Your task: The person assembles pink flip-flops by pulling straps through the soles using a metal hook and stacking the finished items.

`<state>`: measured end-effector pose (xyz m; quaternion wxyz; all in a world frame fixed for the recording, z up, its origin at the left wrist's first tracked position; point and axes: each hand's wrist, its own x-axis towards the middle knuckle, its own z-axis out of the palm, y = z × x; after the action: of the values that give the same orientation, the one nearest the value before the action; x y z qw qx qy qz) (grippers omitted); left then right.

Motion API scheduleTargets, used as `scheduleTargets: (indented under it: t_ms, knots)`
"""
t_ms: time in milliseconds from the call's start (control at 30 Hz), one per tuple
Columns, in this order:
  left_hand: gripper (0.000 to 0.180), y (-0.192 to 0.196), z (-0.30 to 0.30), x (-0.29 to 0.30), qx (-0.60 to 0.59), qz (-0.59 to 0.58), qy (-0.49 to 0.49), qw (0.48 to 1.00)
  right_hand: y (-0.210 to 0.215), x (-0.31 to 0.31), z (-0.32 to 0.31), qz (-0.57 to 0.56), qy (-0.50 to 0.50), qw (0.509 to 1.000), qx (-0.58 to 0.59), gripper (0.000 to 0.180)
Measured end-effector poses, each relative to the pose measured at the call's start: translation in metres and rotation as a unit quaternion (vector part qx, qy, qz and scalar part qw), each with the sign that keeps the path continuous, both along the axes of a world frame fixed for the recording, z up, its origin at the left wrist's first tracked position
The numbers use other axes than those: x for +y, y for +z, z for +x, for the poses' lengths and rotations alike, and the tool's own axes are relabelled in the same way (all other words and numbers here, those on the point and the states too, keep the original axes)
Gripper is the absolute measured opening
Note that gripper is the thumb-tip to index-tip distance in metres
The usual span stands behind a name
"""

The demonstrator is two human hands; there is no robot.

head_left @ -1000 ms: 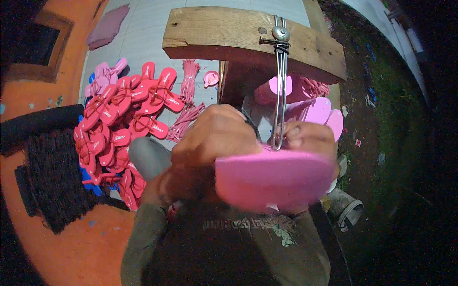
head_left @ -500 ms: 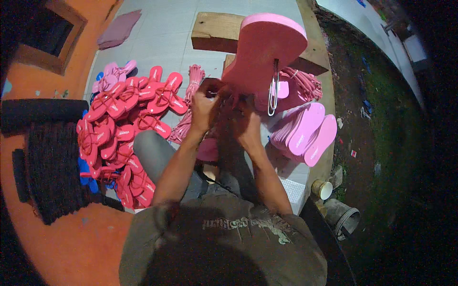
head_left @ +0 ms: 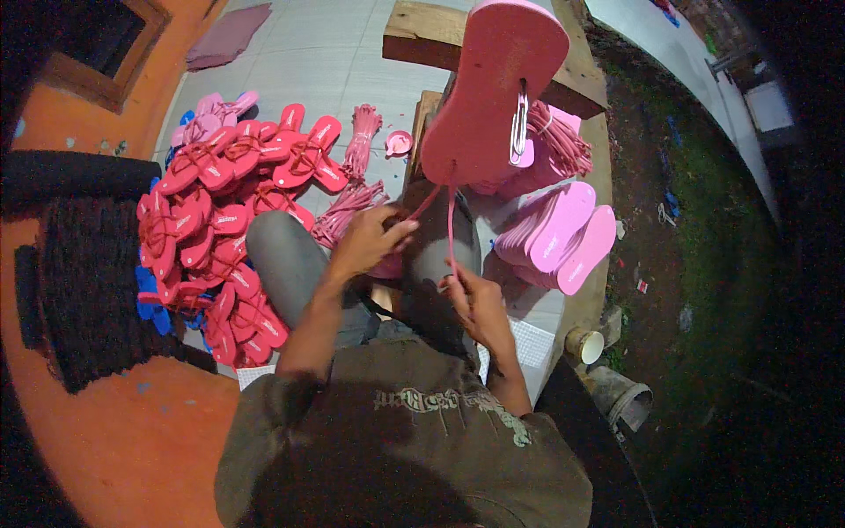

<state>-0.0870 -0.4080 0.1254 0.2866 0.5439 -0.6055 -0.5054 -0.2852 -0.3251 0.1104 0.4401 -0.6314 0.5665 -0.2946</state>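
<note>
At the bottom of the frame sits a person in a dark olive T-shirt point(head_left: 414, 440) with pale print, forearms reaching up toward the middle. The right hand point(head_left: 480, 304), just right of centre, has its fingers pressed together on the lower end of a thin pink rubber strap point(head_left: 451, 224). The left hand point(head_left: 370, 239), slightly higher and left of centre, pinches another branch of the same strap between thumb and fingers. Both hands hover over the person's grey-trousered knees point(head_left: 290, 264).

The strap runs up from the hands to a large pink foam sandal sole point(head_left: 493, 88) in the upper centre, which hangs tilted on a looped metal wire tool point(head_left: 520, 123) poking through it. The strap enters the sole near its lower, narrow end.

Left of the knees lies a big heap of finished red and pink flip-flops point(head_left: 220, 220) on the pale tiled floor point(head_left: 326, 62). Bundles of loose pink straps point(head_left: 356, 176) lie between that heap and the sole. Right of centre is a stack of bare pink soles point(head_left: 563, 233). Behind the hanging sole, at the top, a rough wooden plank point(head_left: 414, 35) crosses the frame. A white cup point(head_left: 588, 345) stands low at the right, near the soles.
</note>
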Motion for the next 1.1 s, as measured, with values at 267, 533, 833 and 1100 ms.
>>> scheduleTargets:
  t_ms: [267,533,833,1100]
  knots:
    - [0.02,0.035,0.04,-0.017,0.471,0.007,0.103,0.876,0.063,-0.029,-0.034,-0.125,-0.236,0.913,-0.309,0.014]
    - [0.024,0.09,-0.06,-0.103,0.174,-0.409,0.157,0.882,0.088,-0.102,-0.017,-0.125,-0.19,0.867,-0.443,0.024]
    - [0.035,0.125,-0.072,-0.111,-0.045,-0.564,0.171,0.806,0.099,-0.146,-0.009,-0.32,-0.158,0.934,-0.01,0.017]
    - [0.048,0.157,-0.075,-0.108,-0.109,-0.525,0.145,0.832,0.088,-0.11,-0.001,-0.223,0.01,0.893,-0.392,0.023]
